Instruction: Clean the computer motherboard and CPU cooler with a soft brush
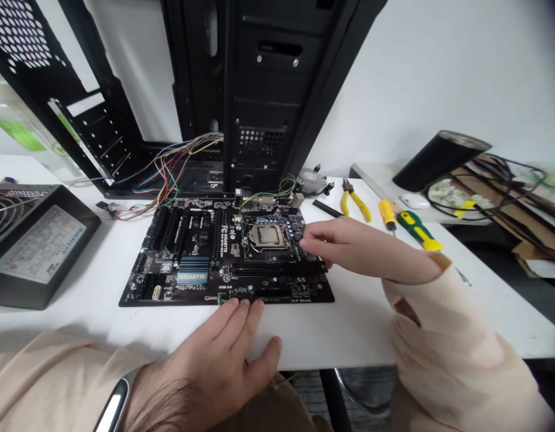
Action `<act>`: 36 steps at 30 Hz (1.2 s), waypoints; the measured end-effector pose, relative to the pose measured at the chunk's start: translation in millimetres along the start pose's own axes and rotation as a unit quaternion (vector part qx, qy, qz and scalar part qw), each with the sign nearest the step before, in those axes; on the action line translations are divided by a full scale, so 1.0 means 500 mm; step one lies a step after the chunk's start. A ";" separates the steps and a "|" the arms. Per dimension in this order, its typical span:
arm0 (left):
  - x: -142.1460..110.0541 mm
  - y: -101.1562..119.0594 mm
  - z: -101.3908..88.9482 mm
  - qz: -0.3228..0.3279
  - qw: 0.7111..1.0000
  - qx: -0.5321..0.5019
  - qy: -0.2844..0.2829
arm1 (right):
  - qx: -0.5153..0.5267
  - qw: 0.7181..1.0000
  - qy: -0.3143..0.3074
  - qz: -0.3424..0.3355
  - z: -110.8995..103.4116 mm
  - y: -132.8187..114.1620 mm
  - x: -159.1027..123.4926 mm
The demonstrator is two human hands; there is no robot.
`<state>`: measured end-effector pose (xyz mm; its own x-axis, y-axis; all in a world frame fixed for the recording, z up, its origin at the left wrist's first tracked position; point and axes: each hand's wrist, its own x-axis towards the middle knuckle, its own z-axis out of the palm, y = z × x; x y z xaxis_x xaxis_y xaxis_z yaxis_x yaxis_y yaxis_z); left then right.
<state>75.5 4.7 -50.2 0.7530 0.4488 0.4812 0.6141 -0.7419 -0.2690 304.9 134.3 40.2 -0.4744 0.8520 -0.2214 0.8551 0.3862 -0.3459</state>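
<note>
A black motherboard (227, 264) lies flat on the white table in front of me. The processor (269, 236) sits in its socket at the right of the board, with a metal frame around it. My left hand (232, 342) rests at the board's front edge, fingers stretched out and thumb apart. My right hand (338, 243) is at the board's right edge, beside the socket and the end of the memory slots (277, 270). Its fingers are curled together; whatever they hold, if anything, is hidden.
Behind the board stands an open black computer case (268, 90) with loose coloured wires (169, 162). A power supply (43, 246) is at left. At right lie a cooler fan (312, 179), pliers (356, 201), a yellow screwdriver (386, 213) and a green-yellow tool (419, 230).
</note>
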 end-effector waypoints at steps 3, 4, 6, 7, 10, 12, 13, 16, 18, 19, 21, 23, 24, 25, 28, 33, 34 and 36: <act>-0.002 0.001 0.005 0.003 1.000 0.004 0.000 | 0.012 1.000 0.009 -0.014 0.002 -0.003 0.000; -0.002 0.001 0.006 0.001 1.000 0.006 0.003 | 0.014 1.000 0.013 -0.018 0.004 -0.003 0.000; -0.002 0.001 0.007 -0.003 1.000 0.007 0.008 | 0.008 0.999 0.021 -0.029 0.007 -0.004 0.002; -0.001 0.000 0.007 -0.005 1.000 0.007 0.010 | 0.003 0.999 0.022 -0.034 0.009 -0.003 0.003; 0.003 -0.002 0.004 0.003 1.000 0.004 0.005 | -0.007 0.999 0.015 -0.030 0.009 0.000 0.004; 0.004 -0.003 0.002 0.008 1.000 0.004 0.002 | -0.012 1.000 0.003 -0.006 0.005 0.004 0.004; 0.003 -0.003 0.002 0.013 1.000 0.004 0.001 | -0.011 1.000 -0.010 0.010 0.002 0.005 0.003; -0.002 -0.002 0.002 0.018 1.000 0.009 -0.005 | 0.023 0.995 -0.086 0.055 -0.007 0.005 0.001; -0.005 -0.001 0.004 0.019 1.000 0.012 -0.009 | 0.064 0.987 -0.131 0.064 -0.012 0.002 -0.001; -0.006 -0.001 0.005 0.018 1.000 0.011 -0.009 | 0.079 0.985 -0.142 0.062 -0.013 0.000 -0.002; -0.008 0.001 0.008 0.016 1.000 0.008 -0.006 | 0.091 0.984 -0.144 0.055 -0.013 -0.001 -0.003; -0.009 0.003 0.010 0.012 1.000 0.004 -0.010 | 0.079 0.987 -0.130 0.057 -0.012 0.001 -0.002; -0.010 0.004 0.010 0.012 1.000 0.003 -0.011 | 0.068 0.988 -0.121 0.062 -0.011 0.003 -0.002; -0.010 0.005 0.011 0.010 1.000 0.003 -0.013 | 0.059 0.989 -0.115 0.068 -0.011 0.005 -0.001; -0.010 0.007 0.011 0.004 1.000 0.004 -0.007 | 0.054 0.990 -0.120 0.059 -0.008 0.009 0.001; -0.003 0.003 0.006 0.002 1.000 0.015 -0.005 | 0.088 0.988 -0.125 0.032 -0.008 0.007 -0.002; -0.002 0.003 0.005 0.002 1.000 0.016 -0.006 | 0.101 0.987 -0.124 0.032 -0.009 0.006 -0.003; -0.003 0.004 0.005 0.003 1.000 0.016 -0.005 | 0.118 0.985 -0.123 0.028 -0.010 0.005 -0.004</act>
<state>76.2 3.8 -53.6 0.7585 0.4495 0.4718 0.6169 -0.7287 -0.2975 309.1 135.5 44.5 -0.4891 0.7469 -0.4505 0.8230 0.2240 -0.5221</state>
